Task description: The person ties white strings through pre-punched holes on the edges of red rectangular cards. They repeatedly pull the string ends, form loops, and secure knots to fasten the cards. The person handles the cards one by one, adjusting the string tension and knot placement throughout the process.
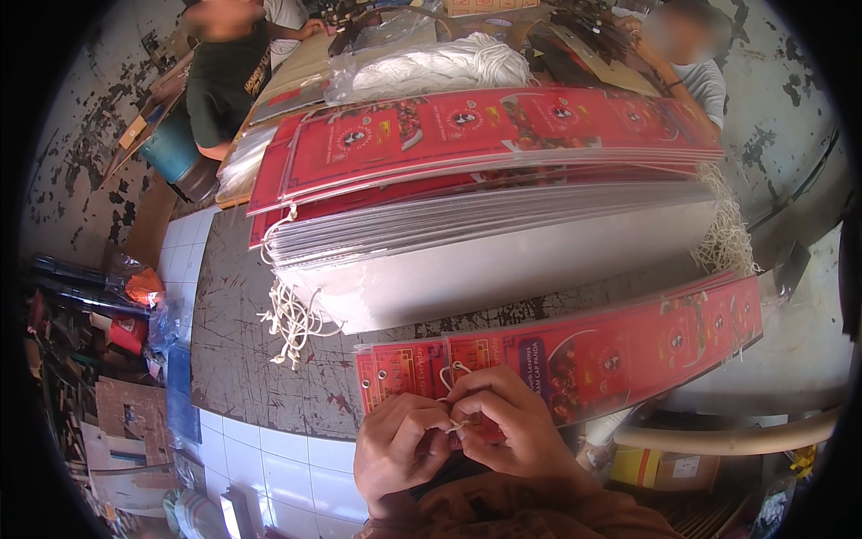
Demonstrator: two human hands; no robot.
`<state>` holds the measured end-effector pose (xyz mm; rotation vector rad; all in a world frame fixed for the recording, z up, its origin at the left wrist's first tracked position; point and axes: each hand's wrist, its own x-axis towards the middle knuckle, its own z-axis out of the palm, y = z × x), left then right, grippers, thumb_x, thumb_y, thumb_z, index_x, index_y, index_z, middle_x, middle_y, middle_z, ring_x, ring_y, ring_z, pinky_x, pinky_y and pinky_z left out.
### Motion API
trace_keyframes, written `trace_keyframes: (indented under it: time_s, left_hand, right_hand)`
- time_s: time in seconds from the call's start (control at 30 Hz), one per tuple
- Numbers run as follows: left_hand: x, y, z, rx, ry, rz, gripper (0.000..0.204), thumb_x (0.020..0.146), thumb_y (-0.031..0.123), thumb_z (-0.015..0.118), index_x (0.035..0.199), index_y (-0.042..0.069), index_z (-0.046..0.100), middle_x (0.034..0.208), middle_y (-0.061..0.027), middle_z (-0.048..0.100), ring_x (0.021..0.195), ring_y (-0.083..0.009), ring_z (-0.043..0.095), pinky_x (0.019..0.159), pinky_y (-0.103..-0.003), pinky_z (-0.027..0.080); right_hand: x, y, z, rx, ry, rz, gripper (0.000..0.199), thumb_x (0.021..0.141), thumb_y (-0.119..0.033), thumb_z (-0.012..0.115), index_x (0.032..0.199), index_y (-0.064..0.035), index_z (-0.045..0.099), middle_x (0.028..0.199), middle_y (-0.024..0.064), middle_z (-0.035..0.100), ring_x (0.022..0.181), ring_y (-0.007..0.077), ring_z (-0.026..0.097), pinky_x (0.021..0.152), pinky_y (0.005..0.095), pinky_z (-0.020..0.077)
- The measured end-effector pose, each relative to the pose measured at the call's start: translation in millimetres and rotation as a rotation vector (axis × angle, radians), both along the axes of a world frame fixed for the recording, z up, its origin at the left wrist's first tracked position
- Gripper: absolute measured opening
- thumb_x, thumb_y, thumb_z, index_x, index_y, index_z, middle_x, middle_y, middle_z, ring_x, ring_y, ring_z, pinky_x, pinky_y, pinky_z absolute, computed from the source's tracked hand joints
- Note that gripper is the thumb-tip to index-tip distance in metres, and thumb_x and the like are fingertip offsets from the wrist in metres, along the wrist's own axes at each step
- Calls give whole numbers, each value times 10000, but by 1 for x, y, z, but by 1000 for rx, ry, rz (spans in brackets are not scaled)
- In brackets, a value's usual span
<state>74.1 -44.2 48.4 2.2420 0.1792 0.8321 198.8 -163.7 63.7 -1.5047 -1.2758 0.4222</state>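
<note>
A white cord (457, 426) is pinched between the fingertips of my left hand (400, 449) and my right hand (505, 422), both closed on it. It loops through a metal-ringed hole near the left end of a long red printed sign (620, 359) in a clear plastic cover. Another such sign lies partly under it, its left end (388, 378) showing two ringed holes. Just beyond my hands, a thick stack of signs with white backs up (503, 260) has knotted cords (299, 322) hanging at its left end and more cords (725, 229) at its right.
Red signs (431, 135) are piled behind the stack on the scratched dark table (242, 359). Further back lies a white cord bundle (444, 67). Two people sit across, at the far left and far right. Cardboard boxes (682, 469) stand low at the right; scrap clutters the left floor.
</note>
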Motion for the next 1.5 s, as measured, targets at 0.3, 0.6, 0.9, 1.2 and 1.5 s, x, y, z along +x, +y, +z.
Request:
trace_keyframes:
  time_s: [0.3,0.6,0.9,1.2,1.5]
  left_hand:
    - [0,0,1,5,0,-6,325,606,-66,651,874,71,528,766,-50,611,612,-228,592,535,-328,453]
    - [1,-1,0,10,2,8,325,606,-70,642,872,75,524,762,-48,607,609,-229,587,540,-328,446]
    - [1,1,-2,9,-4,-12,317,614,-72,637,872,71,520,761,-45,608,609,-221,594,526,-326,450]
    - [1,0,0,4,4,-1,310,612,-74,634,861,72,520,756,-45,606,614,-226,595,537,-327,458]
    - [1,-1,1,-2,5,10,313,610,-77,641,859,72,524,758,-51,609,615,-234,595,546,-330,460]
  right_hand:
    - [0,0,-1,4,-5,-7,208,724,-10,679,894,-26,559,1004,88,541,960,283,560,804,370,475]
    - [0,0,1,-3,-5,-3,207,725,-14,682,892,-27,561,1001,89,542,974,292,564,824,380,475]
    - [0,1,2,3,-8,-7,200,730,-16,679,892,-31,564,1001,84,546,978,291,564,823,379,477]
    - [0,1,1,2,-8,-3,197,731,-26,679,891,-33,564,1006,78,549,982,287,565,819,376,477]
    - [0,1,0,4,-13,-4,195,734,-29,681,892,-39,566,997,74,546,974,285,565,812,372,479]
